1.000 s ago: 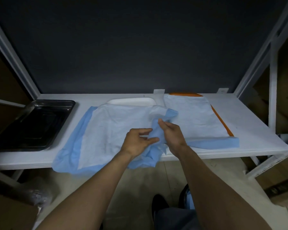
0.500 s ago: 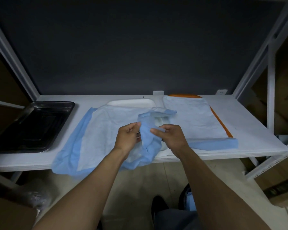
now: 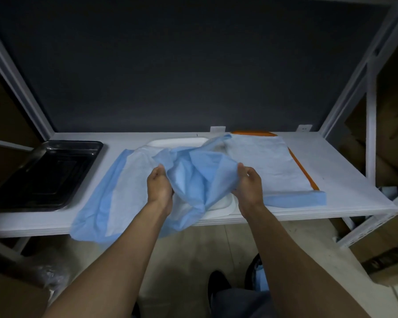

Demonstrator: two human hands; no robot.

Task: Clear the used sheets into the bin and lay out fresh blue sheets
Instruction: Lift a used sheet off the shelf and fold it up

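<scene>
Crumpled blue sheet (image 3: 200, 180) with a pale padded centre, gathered at the middle of the white shelf (image 3: 345, 180). Its left part lies flat, its front edge hangs over the shelf lip, and its bunched middle is lifted between two hands. The left hand (image 3: 159, 187) grips one fold and the right hand (image 3: 248, 184) grips the opposite fold. On each hand the thumb lies along the upper edge, and the fingers are curled into the fabric and mostly hidden by it. Half a second earlier the hands were close together on a narrow twist of the sheet. They are now apart, with a broad blue panel opened between them. Sheets: two. The second sheet (image 3: 260, 164) lies flat to the right, its folded front edge blue. Trays: three. The white tray (image 3: 177, 141) lies under the crumpled sheet, with its near corner exposed. The orange tray (image 3: 303, 171) lies under the second sheet, showing only along the back and right edges. The black tray (image 3: 44, 175) lies uncovered at the far left, well apart from the sheets. Two small white tags (image 3: 304, 128) stand at the rear edge of the shelf, and their markings are too small to read. Behind them is a dark back panel (image 3: 182, 65), and a white rack upright (image 3: 370, 125) stands at the right.
</scene>
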